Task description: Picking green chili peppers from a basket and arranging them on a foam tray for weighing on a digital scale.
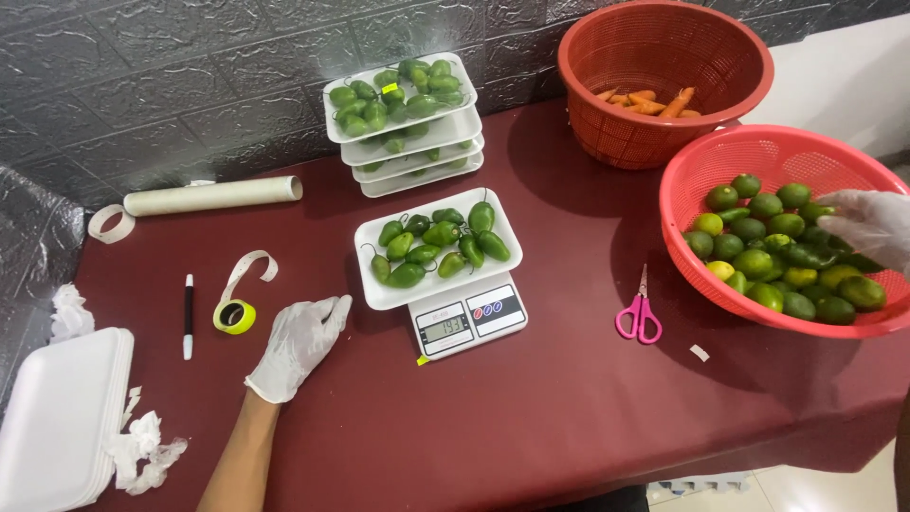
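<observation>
**Weighing table: stock by count**

My left hand point(299, 343), gloved, lies open and flat on the maroon table point(569, 398), lower left of centre, just left of one digital scale point(468, 318). On the scale: one white tray point(374, 294) with about eleven green peppers point(438, 245). My right hand point(867, 226), gloved, fingers loosely spread, reaches into one red basket point(692, 190) of limes and peppers at the right edge; whether it grips anything I cannot tell. Upper centre: four stacked filled trays point(408, 123). One pink scissors point(640, 316), one yellow tape roll point(234, 316).

A dark red table point(569, 417) stands against a grey stone-textured wall point(142, 76), pale floor point(815, 488) showing below.
</observation>
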